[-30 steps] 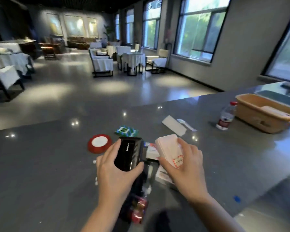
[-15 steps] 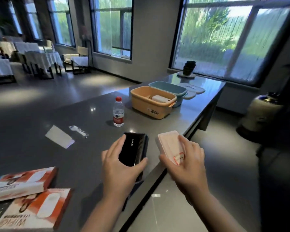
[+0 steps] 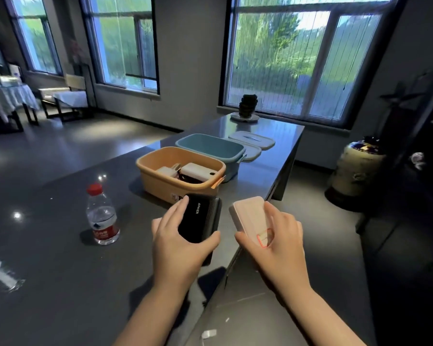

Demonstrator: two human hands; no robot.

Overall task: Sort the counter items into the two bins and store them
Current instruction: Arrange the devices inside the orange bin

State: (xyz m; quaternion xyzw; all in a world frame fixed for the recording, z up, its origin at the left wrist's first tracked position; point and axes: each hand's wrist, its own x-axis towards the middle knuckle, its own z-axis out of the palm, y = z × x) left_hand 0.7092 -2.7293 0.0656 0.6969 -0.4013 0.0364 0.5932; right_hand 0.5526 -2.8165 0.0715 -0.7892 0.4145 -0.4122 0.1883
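My left hand (image 3: 178, 248) grips a black power bank (image 3: 202, 221) just in front of the orange bin (image 3: 160, 182). My right hand (image 3: 278, 242) holds a pale pink power bank (image 3: 250, 212) with a red-edged sticker, out past the counter's right edge. The orange bin holds a white power bank (image 3: 198, 171), a white charger (image 3: 166, 170) and dark cables. Behind it, touching, stands the teal bin (image 3: 210, 146); what is inside it is hidden.
A water bottle (image 3: 101, 218) with a red cap stands on the dark counter (image 3: 60, 270) to the left. Two white lids (image 3: 253, 143) lie beyond the teal bin, and a dark ornament (image 3: 246, 107) sits at the far end. A large pot (image 3: 358, 171) stands on the floor at right.
The view has swung right along the counter and come closer to the bins. Both hands have carried their power banks up to the orange bin; the boxes on the left are out of sight.
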